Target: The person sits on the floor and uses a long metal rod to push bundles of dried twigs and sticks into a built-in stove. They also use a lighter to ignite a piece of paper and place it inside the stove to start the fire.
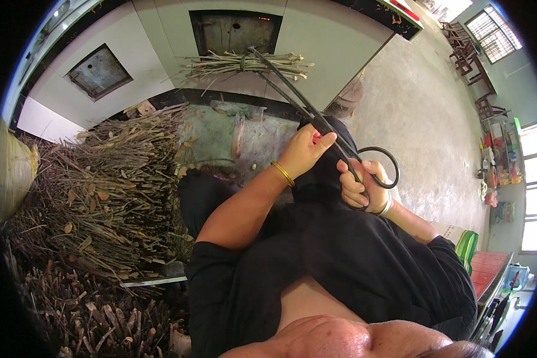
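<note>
Long black metal fire tongs [295,91] slant up and left in front of me. My left hand [302,147] is closed around them near the pivot. Lower down, my right hand [364,183] grips the handles, with one round handle loop showing beside it. At the far end, the tongs' jaws lie around a tied bundle of thin twigs [215,67]. This bundle is held off the floor, roughly level, before a metal stove door [223,36]. Part of the lower jaw is hidden by the twigs.
A white-fronted stove [322,40] stands ahead, with a second metal door [99,74] to the left. Heaped brushwood [116,192] fills the left side, with thicker sticks [103,322] below. Wooden chairs [463,58] and a red-topped table [487,270] are at the right.
</note>
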`<state>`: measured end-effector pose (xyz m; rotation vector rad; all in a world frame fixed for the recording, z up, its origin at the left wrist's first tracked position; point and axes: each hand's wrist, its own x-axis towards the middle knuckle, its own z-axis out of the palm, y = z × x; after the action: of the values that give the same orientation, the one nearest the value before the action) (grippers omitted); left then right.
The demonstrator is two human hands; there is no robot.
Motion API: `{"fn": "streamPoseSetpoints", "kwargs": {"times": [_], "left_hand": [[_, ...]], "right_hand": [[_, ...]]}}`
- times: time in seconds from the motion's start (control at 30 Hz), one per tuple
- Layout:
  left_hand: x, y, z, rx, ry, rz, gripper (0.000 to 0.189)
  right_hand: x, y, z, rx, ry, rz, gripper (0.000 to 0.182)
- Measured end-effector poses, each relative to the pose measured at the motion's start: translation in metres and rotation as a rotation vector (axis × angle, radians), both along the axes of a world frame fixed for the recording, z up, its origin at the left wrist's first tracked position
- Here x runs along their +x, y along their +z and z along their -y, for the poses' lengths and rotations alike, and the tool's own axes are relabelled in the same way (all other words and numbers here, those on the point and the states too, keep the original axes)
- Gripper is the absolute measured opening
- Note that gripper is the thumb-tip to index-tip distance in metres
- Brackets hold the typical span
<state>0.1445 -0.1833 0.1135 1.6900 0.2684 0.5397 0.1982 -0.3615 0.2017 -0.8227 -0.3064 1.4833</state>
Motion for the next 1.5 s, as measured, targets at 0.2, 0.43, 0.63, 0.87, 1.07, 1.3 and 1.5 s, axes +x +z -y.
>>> {"fn": "streamPoseSetpoints", "kwargs": {"times": [0.2,0.43,0.63,0.87,1.07,1.3,1.5], "left_hand": [[0.002,-0.010,0.000,-0.060,-0.025,0.024,0.048],[0.008,-0.012,0.004,-0.133,-0.052,0.073,0.043],[0.003,-0.011,-0.003,0.193,-0.050,0.111,0.035],[0.008,-0.015,-0.001,-0.324,-0.227,-0.021,0.052],[0.002,-0.016,-0.008,-0.266,-0.259,-0.032,0.053],[0.000,-0.017,-0.006,-0.273,-0.247,-0.024,0.053],[0.002,-0.017,-0.007,-0.268,-0.248,-0.025,0.053]], "right_hand": [[0.000,-0.004,0.001,-0.005,0.001,-0.007,0.041],[-0.001,-0.003,0.005,-0.017,-0.026,-0.019,0.038],[0.005,-0.023,0.006,-0.081,0.010,-0.019,0.036],[0.011,-0.026,0.012,0.036,0.003,-0.048,0.031],[0.008,-0.037,0.008,0.066,0.030,-0.066,0.029],[0.009,-0.037,0.009,0.057,0.044,-0.040,0.029],[0.009,-0.033,0.009,0.044,0.044,-0.018,0.030]]}}
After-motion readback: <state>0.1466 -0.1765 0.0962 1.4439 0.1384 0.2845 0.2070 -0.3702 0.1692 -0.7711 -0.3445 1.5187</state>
